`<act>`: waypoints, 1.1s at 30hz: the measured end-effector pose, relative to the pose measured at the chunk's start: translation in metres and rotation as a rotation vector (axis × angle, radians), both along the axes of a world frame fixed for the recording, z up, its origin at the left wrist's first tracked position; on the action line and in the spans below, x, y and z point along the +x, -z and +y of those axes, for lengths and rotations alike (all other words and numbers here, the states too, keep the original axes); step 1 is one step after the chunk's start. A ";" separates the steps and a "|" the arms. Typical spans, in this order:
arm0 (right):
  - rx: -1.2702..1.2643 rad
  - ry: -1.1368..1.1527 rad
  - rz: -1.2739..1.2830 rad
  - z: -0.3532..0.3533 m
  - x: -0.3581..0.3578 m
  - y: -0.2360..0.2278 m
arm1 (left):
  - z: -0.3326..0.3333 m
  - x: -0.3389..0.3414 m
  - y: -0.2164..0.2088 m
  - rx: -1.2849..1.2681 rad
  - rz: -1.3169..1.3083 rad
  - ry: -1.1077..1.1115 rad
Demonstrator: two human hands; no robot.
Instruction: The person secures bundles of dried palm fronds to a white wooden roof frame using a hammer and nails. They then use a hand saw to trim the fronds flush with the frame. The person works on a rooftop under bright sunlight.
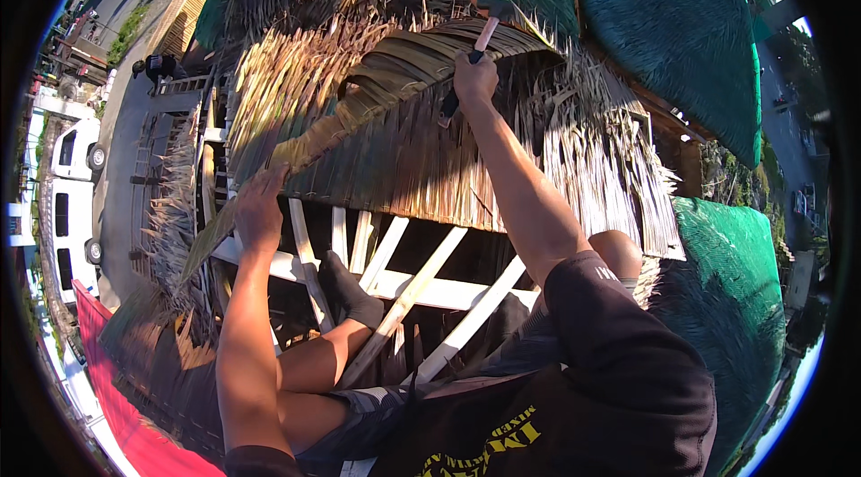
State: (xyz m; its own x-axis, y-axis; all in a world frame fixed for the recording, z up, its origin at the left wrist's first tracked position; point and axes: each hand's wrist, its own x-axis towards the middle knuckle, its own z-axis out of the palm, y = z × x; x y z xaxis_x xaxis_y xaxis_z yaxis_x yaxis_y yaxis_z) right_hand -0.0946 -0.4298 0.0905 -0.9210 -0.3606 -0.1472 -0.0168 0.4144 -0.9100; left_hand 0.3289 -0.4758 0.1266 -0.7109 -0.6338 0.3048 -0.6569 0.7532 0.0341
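My right hand (475, 81) is closed round the dark grip of a hammer (486, 32), its head pointing away from me over the roof. Under that hand runs a long dry palm-leaf thatch panel (395, 91), which slants from the lower left up to the right. Its left part is in my left hand (258, 208), whose fingers bend over the folded edge. The panel lies across rows of brown and straw-coloured thatch (430, 172). Whether any nail is in either hand cannot be made out.
Pale wooden rafters (421, 280) with dark gaps between them lie below the thatch, crossed by a white beam (430, 290). My dark-socked foot (350, 293) rests among them. Green netting (664, 38) covers nearby roofs. A white van (76, 217) stands on the ground far below left.
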 end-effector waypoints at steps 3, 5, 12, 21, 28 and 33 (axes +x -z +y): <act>0.039 0.011 0.234 0.015 -0.010 -0.045 | -0.018 -0.016 0.000 0.027 0.088 0.054; -0.088 -0.027 0.290 0.018 -0.014 -0.072 | -0.025 -0.025 -0.001 0.051 0.192 0.062; -0.260 -0.031 0.379 0.013 0.021 -0.140 | -0.020 -0.020 -0.016 0.060 0.386 -0.019; -0.296 0.330 0.480 0.154 0.024 -0.077 | 0.015 -0.050 0.026 0.051 0.292 0.219; 0.245 0.442 0.288 0.265 0.095 0.099 | 0.044 -0.024 0.118 0.156 -0.180 0.245; 0.271 0.551 -0.474 0.297 0.132 0.227 | 0.054 0.011 0.195 0.445 -0.361 0.202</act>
State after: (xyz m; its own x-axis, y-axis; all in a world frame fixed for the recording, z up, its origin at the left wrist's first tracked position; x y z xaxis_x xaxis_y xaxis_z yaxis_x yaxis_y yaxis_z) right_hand 0.0374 -0.1324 -0.1360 -0.7738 0.2360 -0.5878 0.6219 0.4594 -0.6342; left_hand 0.3398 -0.4221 -0.0682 -0.8395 -0.4869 -0.2410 -0.5312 0.8287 0.1762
